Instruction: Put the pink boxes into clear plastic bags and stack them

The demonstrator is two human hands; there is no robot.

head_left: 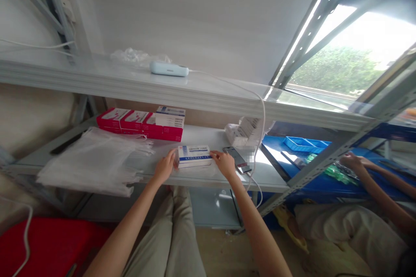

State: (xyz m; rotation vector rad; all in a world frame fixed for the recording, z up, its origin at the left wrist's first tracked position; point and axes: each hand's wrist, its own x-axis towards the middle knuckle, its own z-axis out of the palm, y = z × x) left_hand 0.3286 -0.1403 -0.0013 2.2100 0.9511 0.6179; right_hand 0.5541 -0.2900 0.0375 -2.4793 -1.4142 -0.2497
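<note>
On the grey shelf in front of me lies a white cardboard box [195,156] with a blue stripe and printed text; a seam along its front suggests a stack of flat boxes, but I cannot tell. My left hand [165,165] grips its left end with bent fingers. At the opposite end, the fingers of my right hand [224,162] press on the right edge. Just beside the right hand rests a phone [238,159] with its screen up. Behind and to the left stand red-and-white boxes [162,133], with several white-and-blue boxes [170,117] on top.
Clear plastic bags [94,160] cover the left of the shelf. White boxes in plastic [243,132] stand behind the phone. A charger-like pale device [169,69] with a white cable [264,117] lies on the upper shelf. At right, a co-worker's hands [352,161] hover over green items.
</note>
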